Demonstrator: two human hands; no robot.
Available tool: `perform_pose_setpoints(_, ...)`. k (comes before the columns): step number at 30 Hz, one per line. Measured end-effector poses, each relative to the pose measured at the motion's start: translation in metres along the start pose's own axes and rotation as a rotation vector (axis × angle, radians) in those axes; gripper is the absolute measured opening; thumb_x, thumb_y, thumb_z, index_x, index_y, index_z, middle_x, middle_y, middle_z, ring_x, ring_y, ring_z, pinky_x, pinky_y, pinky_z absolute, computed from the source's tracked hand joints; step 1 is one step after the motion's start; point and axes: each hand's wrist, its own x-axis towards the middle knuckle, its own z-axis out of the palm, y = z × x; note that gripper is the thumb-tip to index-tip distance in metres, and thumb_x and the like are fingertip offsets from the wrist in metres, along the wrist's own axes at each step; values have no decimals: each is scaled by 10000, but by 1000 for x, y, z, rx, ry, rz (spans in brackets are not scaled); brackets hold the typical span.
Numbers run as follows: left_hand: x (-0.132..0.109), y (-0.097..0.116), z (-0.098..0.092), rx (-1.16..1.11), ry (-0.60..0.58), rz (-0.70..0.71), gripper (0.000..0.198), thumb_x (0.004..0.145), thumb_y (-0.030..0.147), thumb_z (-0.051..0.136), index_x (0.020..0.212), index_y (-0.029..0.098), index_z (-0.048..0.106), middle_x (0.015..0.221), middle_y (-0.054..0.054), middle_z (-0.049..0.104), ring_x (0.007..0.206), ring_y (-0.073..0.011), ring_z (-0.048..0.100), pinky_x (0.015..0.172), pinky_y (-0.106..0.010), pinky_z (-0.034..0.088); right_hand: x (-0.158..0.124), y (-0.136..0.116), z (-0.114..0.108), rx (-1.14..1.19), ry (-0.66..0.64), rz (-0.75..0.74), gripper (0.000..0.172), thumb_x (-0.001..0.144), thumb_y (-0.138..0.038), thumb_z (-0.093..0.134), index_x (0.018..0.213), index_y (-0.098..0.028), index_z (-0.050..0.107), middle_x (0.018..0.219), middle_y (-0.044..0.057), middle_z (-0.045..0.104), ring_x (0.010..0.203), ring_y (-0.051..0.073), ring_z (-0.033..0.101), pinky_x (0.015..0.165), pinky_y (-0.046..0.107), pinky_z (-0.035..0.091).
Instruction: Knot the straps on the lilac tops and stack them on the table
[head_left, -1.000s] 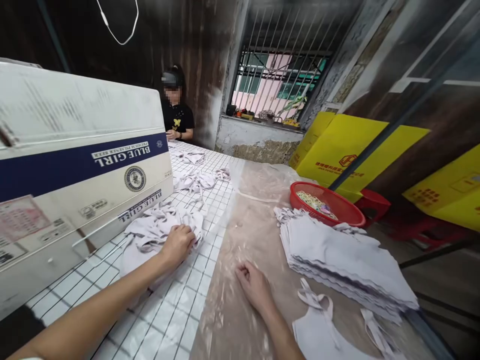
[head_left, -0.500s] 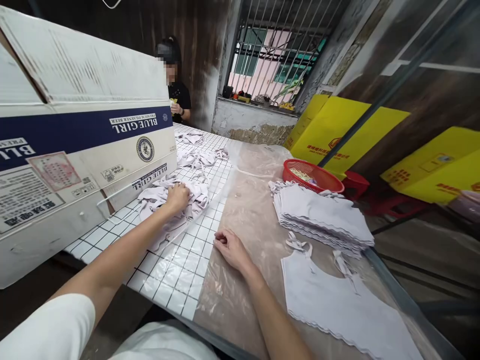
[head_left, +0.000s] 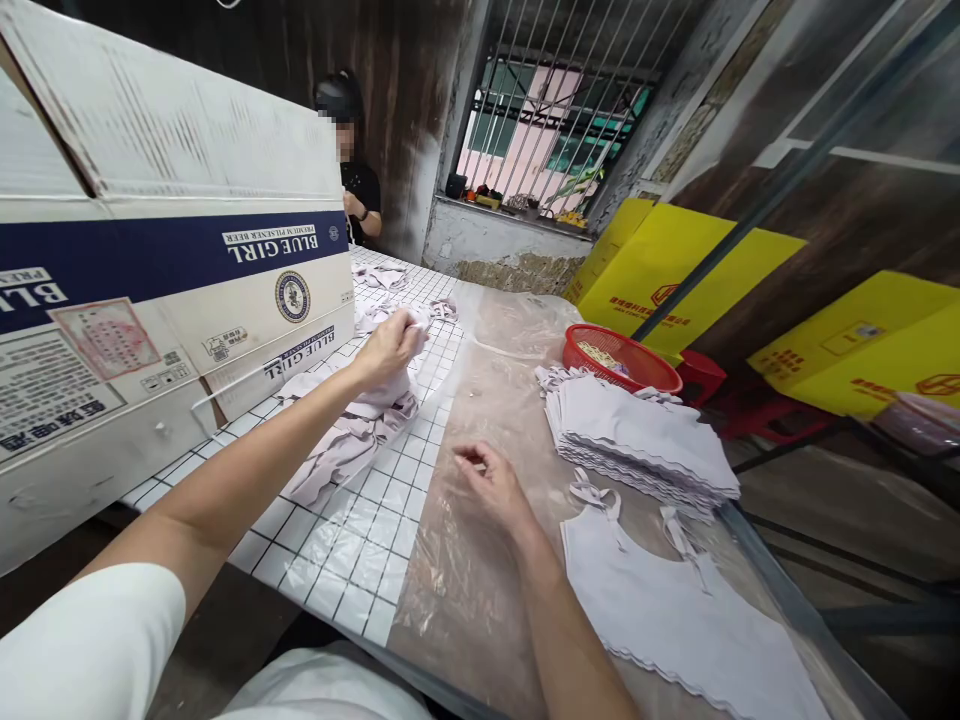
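My left hand (head_left: 394, 345) is closed on a pale lilac-grey piece of strappy cloth (head_left: 386, 390), lifted from the crumpled pile (head_left: 337, 455) on the checked side of the table. Its lower part hangs against the pile, so I cannot tell the full shape. My right hand (head_left: 491, 485) is over the brown, plastic-covered part with fingers loosely bent and a gap at the thumb; nothing shows in it. To its right a strappy camisole top (head_left: 667, 590) lies flat, scalloped hem toward me. Beyond that is a neat stack of similar tops (head_left: 637, 430).
A large beer carton (head_left: 172, 280) walls off the left side of the table. Behind the stack stands a red basket (head_left: 622, 355) with small items inside. A person in black (head_left: 362, 200) is at the far end. Yellow boxes (head_left: 675, 270) and a metal post (head_left: 720, 245) are at right.
My left hand has risen off the crumpled pile and moved away and to the right, pulling a cloth piece up with it. My right hand has shifted slightly right.
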Motion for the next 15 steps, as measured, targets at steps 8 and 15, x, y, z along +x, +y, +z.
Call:
perform_pose_setpoints(8, -119, 55, 32, -205, -842, 609, 84, 871, 241, 576, 896, 210, 649, 978, -115, 697, 902, -229, 635, 826, -351, 502, -22, 18, -62, 46, 366, 81, 444, 796, -561, 630, 995, -165, 663, 956, 85, 701, 856, 197, 620, 804, 343, 496)
perform_pose_setpoints(15, -148, -19, 44, 289, -828, 42, 171, 887, 342, 505, 781, 247, 600, 731, -52, 648, 651, -213, 586, 633, -316, 425, -96, 33, -57, -175, 346, 263, 301, 843, -470, 564, 894, -183, 642, 858, 71, 683, 755, 190, 605, 732, 336, 505)
